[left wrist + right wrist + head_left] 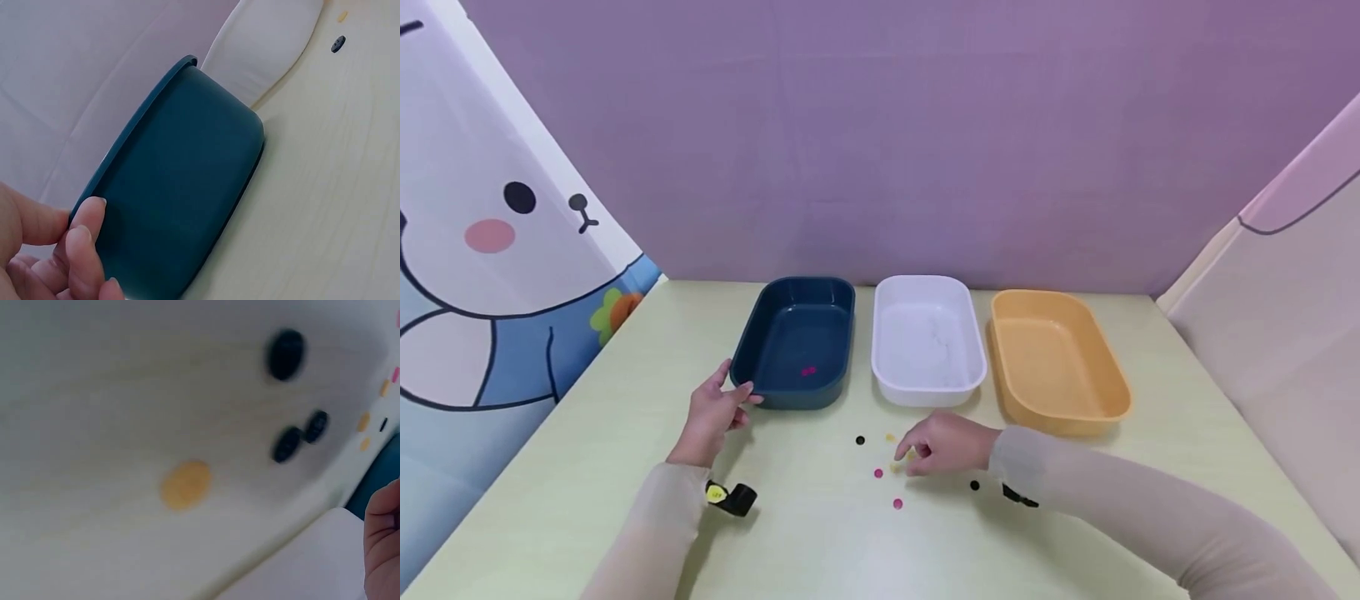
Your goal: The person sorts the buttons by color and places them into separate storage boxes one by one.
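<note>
At the near left corner of the dark blue bin (797,398), my left hand (718,412) pinches the rim between thumb and fingers, as the left wrist view confirms. Pink buttons (808,371) lie inside that bin. My right hand (951,443) hovers low over scattered buttons, index finger and thumb bent and apart, with nothing visible between them. Close to its fingertips are yellow buttons (894,468), partly covered by the hand. Around them lie a black button (861,440), two pink buttons and another black button (974,485). Blurred black buttons (286,355) show in the right wrist view.
A white bin (928,398) stands in the middle of the row, and a yellow-orange bin (1060,423) stands to its right. Behind the pale table (805,533) rises a purple cloth (910,150). A cartoon-printed cloth (490,275) hangs at the left.
</note>
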{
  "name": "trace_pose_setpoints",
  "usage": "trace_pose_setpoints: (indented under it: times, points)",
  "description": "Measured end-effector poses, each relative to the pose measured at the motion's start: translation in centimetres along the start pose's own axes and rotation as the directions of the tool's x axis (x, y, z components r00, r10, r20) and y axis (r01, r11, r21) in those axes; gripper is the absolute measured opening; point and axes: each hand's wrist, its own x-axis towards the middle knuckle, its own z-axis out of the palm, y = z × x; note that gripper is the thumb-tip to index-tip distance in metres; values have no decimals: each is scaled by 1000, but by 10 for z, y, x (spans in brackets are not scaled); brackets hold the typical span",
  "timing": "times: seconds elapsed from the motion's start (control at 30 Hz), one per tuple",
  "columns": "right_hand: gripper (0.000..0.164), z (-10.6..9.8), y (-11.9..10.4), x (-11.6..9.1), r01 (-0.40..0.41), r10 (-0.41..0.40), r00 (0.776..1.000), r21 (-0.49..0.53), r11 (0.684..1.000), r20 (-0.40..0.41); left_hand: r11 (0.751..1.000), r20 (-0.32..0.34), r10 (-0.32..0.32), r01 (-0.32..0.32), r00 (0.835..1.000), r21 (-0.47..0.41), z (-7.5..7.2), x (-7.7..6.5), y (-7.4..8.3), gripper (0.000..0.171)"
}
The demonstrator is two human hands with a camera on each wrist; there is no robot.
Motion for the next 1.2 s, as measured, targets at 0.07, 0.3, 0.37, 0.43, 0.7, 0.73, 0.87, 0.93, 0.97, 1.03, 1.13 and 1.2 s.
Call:
trace_pose_setpoints:
  times: [0.07, 0.3, 0.37, 0.43, 0.7, 0.73, 0.87, 0.93, 0.97, 1.03, 1.13, 1.2]
  points:
    - [18, 3, 2, 0, -8, 7, 1000, 15, 1000, 9, 1000, 2, -4, 4, 1000, -2, 0, -1, -1, 70]
    - [21, 7, -4, 10, -89, 81, 994, 115, 989, 70, 1000, -7, 3, -3, 1000, -2, -5, -1, 1, 70]
    - [21, 8, -7, 13, -117, 109, 992, 128, 985, 70, 1000, -7, 4, -5, 1000, -2, -5, -1, 2, 71]
    - [20, 9, -8, 14, -150, 142, 987, 137, 979, 69, 1000, -8, 7, -7, 1000, -1, -5, -1, 2, 70]
    - [21, 18, -10, 10, -207, 185, 972, 160, 965, 143, 1000, 0, 22, -22, 1000, -10, 1, 2, 2, 70]
    - [22, 19, -10, 10, -200, 176, 972, 158, 967, 156, 1000, 3, 21, -21, 1000, -13, 2, 3, 1, 70]
    - [22, 21, -12, 11, -163, 143, 974, 108, 981, 176, 1000, -2, 19, -19, 1000, -15, 4, 3, 1, 69]
    - [19, 23, -13, 12, -147, 132, 976, 72, 987, 176, 1000, -5, 15, -15, 1000, -16, 3, 3, 0, 69]
    - [18, 23, -13, 13, -140, 129, 976, 54, 989, 175, 1000, -6, 13, -13, 1000, -16, 3, 2, 0, 69]
    - [17, 25, -14, 14, -128, 121, 977, 27, 991, 174, 1000, -6, 11, -11, 1000, -14, 3, 2, 0, 69]
    - [15, 25, -14, 15, -121, 118, 978, 9, 993, 173, 1000, -11, 10, -10, 1000, -13, 2, 1, 0, 69]
    - [15, 25, -14, 15, -119, 117, 978, 5, 993, 171, 1000, -15, 7, -7, 1000, -11, 1, 2, 0, 69]
